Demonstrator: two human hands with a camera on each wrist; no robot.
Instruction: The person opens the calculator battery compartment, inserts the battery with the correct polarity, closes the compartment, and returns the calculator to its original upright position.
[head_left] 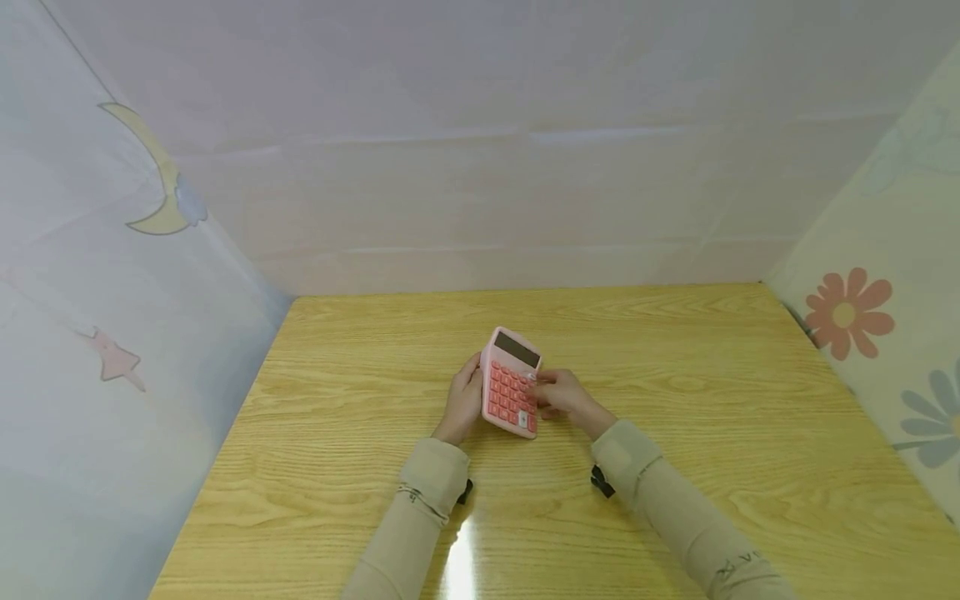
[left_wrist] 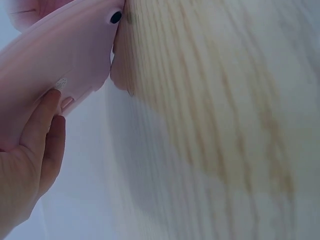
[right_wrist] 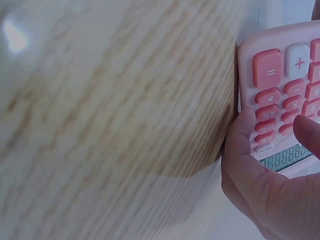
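Observation:
A pink calculator with darker pink keys and one white plus key is held tilted over the table, its screen end away from me. My left hand grips its left side; in the left wrist view, fingers lie against the smooth back of the calculator, near a small slot. At the opposite edge, my right hand holds the calculator, its thumb over the keys and a finger along the side. Digits show on the display in the right wrist view.
The wood-grain table spreads out around both hands. Pale fabric walls stand at the back and both sides, printed with a moon and flowers. Dark straps show at both wrists.

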